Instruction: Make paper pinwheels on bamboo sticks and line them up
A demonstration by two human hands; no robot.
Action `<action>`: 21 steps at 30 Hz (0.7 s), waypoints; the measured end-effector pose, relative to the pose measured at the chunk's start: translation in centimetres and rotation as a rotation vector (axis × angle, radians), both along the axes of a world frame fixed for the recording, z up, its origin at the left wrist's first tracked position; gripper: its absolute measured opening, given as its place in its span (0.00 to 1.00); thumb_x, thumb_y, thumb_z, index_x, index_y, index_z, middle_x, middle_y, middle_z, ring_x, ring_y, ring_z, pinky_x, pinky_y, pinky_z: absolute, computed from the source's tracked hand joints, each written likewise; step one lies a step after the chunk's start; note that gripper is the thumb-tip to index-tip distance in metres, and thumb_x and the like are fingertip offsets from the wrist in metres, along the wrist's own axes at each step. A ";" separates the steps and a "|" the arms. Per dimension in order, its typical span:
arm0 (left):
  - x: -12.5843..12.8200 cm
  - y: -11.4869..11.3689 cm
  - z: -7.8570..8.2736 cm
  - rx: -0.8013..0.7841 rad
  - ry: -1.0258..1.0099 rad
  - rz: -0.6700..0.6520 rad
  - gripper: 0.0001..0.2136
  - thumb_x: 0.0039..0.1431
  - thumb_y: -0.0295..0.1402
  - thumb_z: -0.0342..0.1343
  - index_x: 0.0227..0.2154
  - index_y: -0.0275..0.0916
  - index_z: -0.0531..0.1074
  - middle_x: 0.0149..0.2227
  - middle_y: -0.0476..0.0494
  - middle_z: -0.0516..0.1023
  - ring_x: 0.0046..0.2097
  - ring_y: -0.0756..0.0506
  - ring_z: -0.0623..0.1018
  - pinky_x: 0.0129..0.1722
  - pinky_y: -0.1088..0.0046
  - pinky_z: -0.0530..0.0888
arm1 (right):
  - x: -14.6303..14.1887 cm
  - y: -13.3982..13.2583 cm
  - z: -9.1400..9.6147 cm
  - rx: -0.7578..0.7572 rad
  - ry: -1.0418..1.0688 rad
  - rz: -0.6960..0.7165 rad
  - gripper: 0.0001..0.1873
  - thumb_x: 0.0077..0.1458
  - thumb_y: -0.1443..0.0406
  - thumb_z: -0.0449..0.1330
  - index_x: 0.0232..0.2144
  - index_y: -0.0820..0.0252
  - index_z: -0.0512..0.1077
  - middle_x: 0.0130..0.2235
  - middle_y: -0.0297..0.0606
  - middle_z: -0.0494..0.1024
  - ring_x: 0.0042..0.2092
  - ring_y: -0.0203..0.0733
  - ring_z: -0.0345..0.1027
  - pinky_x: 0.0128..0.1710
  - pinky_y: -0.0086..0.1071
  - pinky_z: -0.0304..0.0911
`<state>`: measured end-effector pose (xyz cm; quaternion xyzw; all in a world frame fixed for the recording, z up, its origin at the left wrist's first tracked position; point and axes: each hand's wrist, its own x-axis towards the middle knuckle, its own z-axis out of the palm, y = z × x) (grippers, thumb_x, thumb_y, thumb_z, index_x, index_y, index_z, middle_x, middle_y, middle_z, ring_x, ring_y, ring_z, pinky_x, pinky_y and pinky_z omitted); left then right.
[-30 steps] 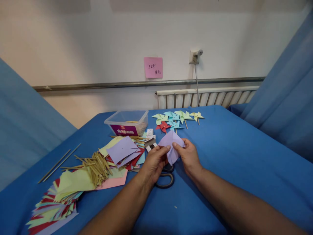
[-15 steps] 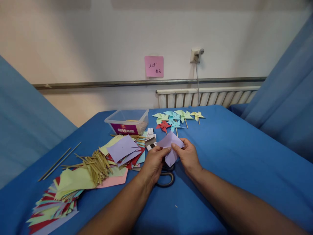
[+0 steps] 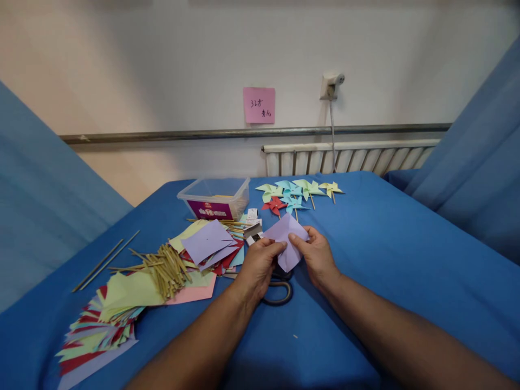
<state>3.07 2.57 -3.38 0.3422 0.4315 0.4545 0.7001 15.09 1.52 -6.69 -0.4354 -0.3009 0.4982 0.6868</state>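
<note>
Fingers (image 3: 277, 248) of the left hand (image 3: 257, 265) and right hand (image 3: 320, 259) pinch a purple paper (image 3: 286, 226) from both sides (it looks creased), above the blue cloth (image 3: 377, 260). Scissors (image 3: 290, 292) lie below, partly hidden by the left hand. Small boxes (image 3: 252, 214) sit just past it; leftward are sticks (image 3: 167, 271) and coloured papers (image 3: 209, 241). Farther back, pinwheels (image 3: 293, 203) lie right of a plastic box (image 3: 240, 205).

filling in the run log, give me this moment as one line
left hand: pinching purple paper | right hand: pinching same paper | scissors: on blue cloth, partly hidden
</note>
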 end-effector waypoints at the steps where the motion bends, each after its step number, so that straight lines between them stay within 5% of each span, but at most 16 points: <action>1: 0.0 0.0 0.0 -0.002 -0.005 -0.001 0.10 0.39 0.27 0.69 0.26 0.32 0.75 0.24 0.46 0.77 0.25 0.49 0.75 0.28 0.74 0.71 | 0.0 0.0 0.0 0.002 -0.009 -0.003 0.21 0.39 0.57 0.72 0.34 0.61 0.72 0.27 0.30 0.77 0.26 0.36 0.69 0.28 0.31 0.66; 10: 0.0 0.1 0.5 -0.013 -0.018 -0.005 0.11 0.41 0.25 0.67 0.32 0.30 0.79 0.27 0.42 0.80 0.26 0.48 0.77 0.29 0.74 0.73 | 0.0 0.0 0.1 0.010 -0.065 0.022 0.21 0.42 0.57 0.70 0.37 0.60 0.71 0.30 0.32 0.78 0.27 0.37 0.69 0.29 0.32 0.66; 16: -1.0 1.1 0.7 -0.056 -0.118 0.058 0.11 0.44 0.23 0.66 0.34 0.30 0.78 0.30 0.42 0.81 0.29 0.46 0.78 0.31 0.71 0.76 | 1.0 -0.4 -0.1 0.244 -0.363 -0.094 0.28 0.49 0.65 0.64 0.53 0.53 0.66 0.51 0.41 0.73 0.48 0.45 0.71 0.46 0.40 0.68; 21: -1.5 1.6 1.0 -0.072 -0.191 0.052 0.14 0.48 0.21 0.63 0.40 0.32 0.77 0.34 0.42 0.82 0.33 0.46 0.79 0.34 0.70 0.77 | 1.4 -1.1 0.4 0.403 -0.782 -0.062 0.22 0.48 0.73 0.59 0.44 0.49 0.75 0.63 0.38 0.60 0.64 0.49 0.56 0.61 0.48 0.56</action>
